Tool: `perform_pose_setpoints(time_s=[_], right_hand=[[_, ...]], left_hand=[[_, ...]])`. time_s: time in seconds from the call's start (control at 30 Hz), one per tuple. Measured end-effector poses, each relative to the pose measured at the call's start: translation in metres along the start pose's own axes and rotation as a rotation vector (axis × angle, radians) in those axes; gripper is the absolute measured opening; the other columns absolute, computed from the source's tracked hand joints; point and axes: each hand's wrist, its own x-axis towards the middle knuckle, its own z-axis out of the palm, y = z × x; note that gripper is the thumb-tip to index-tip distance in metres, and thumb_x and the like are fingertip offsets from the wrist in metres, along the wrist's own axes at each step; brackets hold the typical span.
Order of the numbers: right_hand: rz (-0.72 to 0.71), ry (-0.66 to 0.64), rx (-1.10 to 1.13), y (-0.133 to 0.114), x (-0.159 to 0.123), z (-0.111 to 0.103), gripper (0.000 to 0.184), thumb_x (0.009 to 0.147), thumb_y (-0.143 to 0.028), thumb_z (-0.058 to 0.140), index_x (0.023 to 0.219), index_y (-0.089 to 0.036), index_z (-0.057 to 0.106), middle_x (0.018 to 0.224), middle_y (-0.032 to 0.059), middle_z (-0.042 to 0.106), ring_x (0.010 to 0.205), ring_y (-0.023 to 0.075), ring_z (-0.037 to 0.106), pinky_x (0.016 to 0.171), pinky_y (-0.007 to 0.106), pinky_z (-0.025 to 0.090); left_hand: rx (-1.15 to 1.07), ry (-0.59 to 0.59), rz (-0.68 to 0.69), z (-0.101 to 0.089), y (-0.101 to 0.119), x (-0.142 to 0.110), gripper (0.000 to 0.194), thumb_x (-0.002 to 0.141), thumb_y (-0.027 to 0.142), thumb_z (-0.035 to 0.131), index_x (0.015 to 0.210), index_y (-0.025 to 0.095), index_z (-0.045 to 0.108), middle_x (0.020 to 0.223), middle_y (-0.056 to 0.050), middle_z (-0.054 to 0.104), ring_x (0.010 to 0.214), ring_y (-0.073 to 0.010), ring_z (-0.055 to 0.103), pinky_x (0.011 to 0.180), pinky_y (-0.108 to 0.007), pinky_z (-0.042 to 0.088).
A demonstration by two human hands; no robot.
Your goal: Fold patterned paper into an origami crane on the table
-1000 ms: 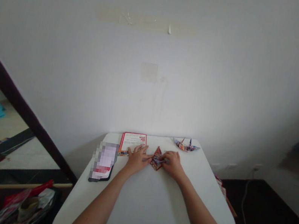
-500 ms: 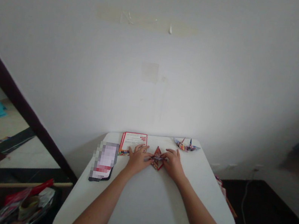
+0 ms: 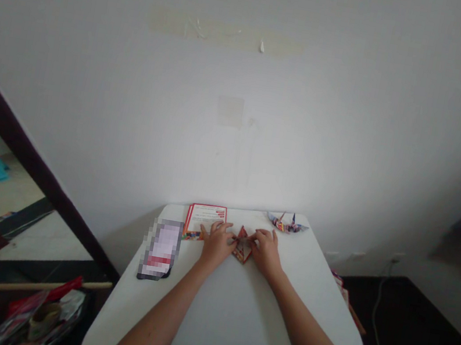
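Between my hands lies a small folded paper (image 3: 242, 252), reddish with a printed pattern and roughly diamond-shaped, on the white table (image 3: 233, 314). My left hand (image 3: 217, 245) pinches its left edge, the other fingers lifted toward the stack of sheets. On the opposite side, my right hand (image 3: 266, 250) has thumb and index finger closed at the paper's right edge. Fingertips cover part of the folds. Two folded paper cranes (image 3: 287, 225), printed in many colours, rest at the table's far right corner.
A stack of red-bordered printed sheets (image 3: 206, 218) lies by the wall behind my left hand. A phone (image 3: 161, 249) with a blurred screen is at the table's left side. Left on the floor stands a bag of odds and ends (image 3: 44, 318) beside a wooden stick (image 3: 35, 285).
My left hand has shifted slightly right, closer to my right hand. The middle of the folded paper looks flatter than before. Cranes, sheets and phone stay in place.
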Motion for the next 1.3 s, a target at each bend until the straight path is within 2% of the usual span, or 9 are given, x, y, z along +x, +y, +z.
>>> perform_pose_setpoints(time_s=[0.13, 0.27, 0.53, 0.77, 1.07, 1.3], right_hand=[[0.05, -0.027, -0.051, -0.004, 0.001, 0.001, 0.018, 0.091, -0.026, 0.051, 0.102, -0.025, 0.066, 0.109, 0.0063, 0.067, 0.118, 0.023, 0.049, 0.114, 0.058, 0.011], [0.095, -0.057, -0.148, -0.006, 0.003, 0.003, 0.018, 0.091, -0.032, 0.054, 0.097, -0.025, 0.07, 0.11, 0.0067, 0.065, 0.121, 0.0261, 0.043, 0.112, 0.059, 0.01], [0.16, -0.032, -0.201, -0.016, 0.004, 0.004, 0.02, 0.09, -0.032, 0.054, 0.094, -0.024, 0.071, 0.11, 0.0073, 0.064, 0.121, 0.0275, 0.042, 0.111, 0.062, 0.011], [0.184, -0.037, -0.22, -0.022, 0.005, 0.0, 0.019, 0.087, -0.033, 0.057, 0.095, -0.024, 0.071, 0.111, 0.0084, 0.063, 0.121, 0.0284, 0.042, 0.111, 0.061, 0.011], [0.168, -0.035, -0.246, -0.025, 0.005, -0.003, 0.023, 0.086, -0.039, 0.058, 0.097, -0.023, 0.071, 0.11, 0.009, 0.064, 0.121, 0.0289, 0.042, 0.112, 0.061, 0.007], [0.189, -0.02, -0.256, -0.025, 0.005, 0.0, 0.021, 0.087, -0.037, 0.057, 0.094, -0.023, 0.071, 0.111, 0.0098, 0.064, 0.12, 0.0298, 0.042, 0.111, 0.062, 0.009]], left_hand=[[0.037, 0.026, -0.009, 0.004, 0.002, 0.002, 0.014, 0.083, 0.032, 0.062, 0.082, 0.029, 0.076, 0.134, -0.001, 0.061, 0.131, -0.0315, 0.041, 0.109, -0.077, 0.001], [0.067, 0.04, -0.031, 0.007, 0.005, 0.003, 0.015, 0.084, 0.035, 0.061, 0.081, 0.029, 0.075, 0.136, 0.0, 0.059, 0.131, -0.0303, 0.041, 0.11, -0.076, 0.003], [0.121, 0.057, -0.068, 0.005, 0.018, 0.003, 0.017, 0.085, 0.032, 0.058, 0.086, 0.028, 0.075, 0.135, -0.003, 0.06, 0.128, -0.031, 0.045, 0.11, -0.076, 0.01], [0.095, 0.029, -0.094, 0.009, 0.016, 0.002, 0.02, 0.083, 0.031, 0.059, 0.099, 0.03, 0.071, 0.139, -0.002, 0.057, 0.13, -0.0313, 0.043, 0.106, -0.074, 0.023], [0.088, 0.034, -0.102, 0.012, 0.015, 0.001, 0.02, 0.082, 0.035, 0.061, 0.099, 0.031, 0.071, 0.141, 0.0, 0.056, 0.13, -0.0308, 0.042, 0.109, -0.072, 0.02], [0.084, 0.006, -0.131, 0.01, 0.018, 0.003, 0.023, 0.081, 0.035, 0.061, 0.101, 0.031, 0.071, 0.143, 0.0, 0.054, 0.131, -0.0309, 0.042, 0.109, -0.071, 0.021]])
